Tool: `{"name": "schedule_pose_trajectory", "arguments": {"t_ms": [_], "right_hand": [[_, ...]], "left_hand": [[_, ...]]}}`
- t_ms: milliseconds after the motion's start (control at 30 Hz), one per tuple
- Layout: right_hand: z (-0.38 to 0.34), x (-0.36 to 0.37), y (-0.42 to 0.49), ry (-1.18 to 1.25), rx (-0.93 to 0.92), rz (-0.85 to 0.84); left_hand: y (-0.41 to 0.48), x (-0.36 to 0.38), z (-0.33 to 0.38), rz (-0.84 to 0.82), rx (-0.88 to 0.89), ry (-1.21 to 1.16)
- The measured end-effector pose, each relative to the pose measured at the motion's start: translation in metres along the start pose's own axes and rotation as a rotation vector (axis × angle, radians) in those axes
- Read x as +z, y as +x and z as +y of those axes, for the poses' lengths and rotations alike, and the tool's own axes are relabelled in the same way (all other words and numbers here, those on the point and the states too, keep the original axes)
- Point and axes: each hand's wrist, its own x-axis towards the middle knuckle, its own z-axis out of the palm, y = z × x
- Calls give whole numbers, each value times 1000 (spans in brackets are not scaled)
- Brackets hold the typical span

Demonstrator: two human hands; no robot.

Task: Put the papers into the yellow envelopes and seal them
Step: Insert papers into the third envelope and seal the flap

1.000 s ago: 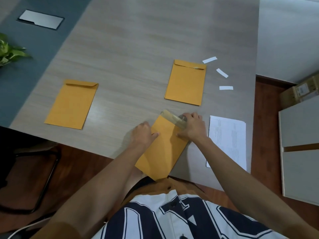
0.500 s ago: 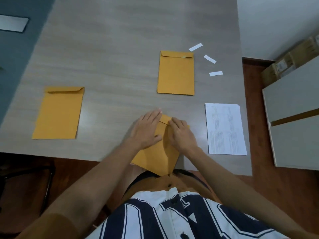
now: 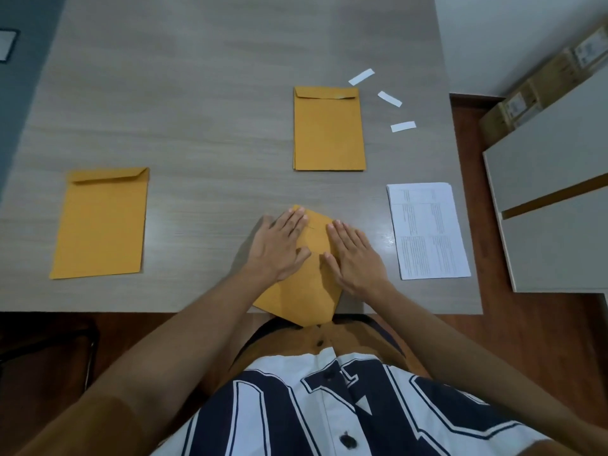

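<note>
Now I see my left hand (image 3: 279, 245) and right hand (image 3: 357, 258) lying flat, fingers straight and gripping nothing, pressing the tilted yellow envelope (image 3: 302, 297) at the desk's (image 3: 197, 110) near edge, printed papers (image 3: 427, 230) lying just to its right.

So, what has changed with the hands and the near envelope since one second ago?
The right hand let go of the raised flap, now folded down on the near envelope. It and the left hand press flat there, fingers straight. The left envelope, far envelope, papers and white strips stayed put.
</note>
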Motion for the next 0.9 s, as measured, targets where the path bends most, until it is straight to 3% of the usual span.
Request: {"name": "schedule_pose_trajectory", "arguments": {"t_ms": [267, 433, 600, 900], "right_hand": [[29, 0, -19, -2, 3, -41], [31, -5, -19, -4, -27, -42], [28, -5, -19, -15, -17, -48], [32, -6, -18, -74, -20, -18]], "left_hand": [[3, -14, 6, -66, -16, -31], [9, -32, 24, 36, -90, -47], [10, -19, 50, 69, 174, -45], [1, 4, 24, 72, 67, -58]]}}
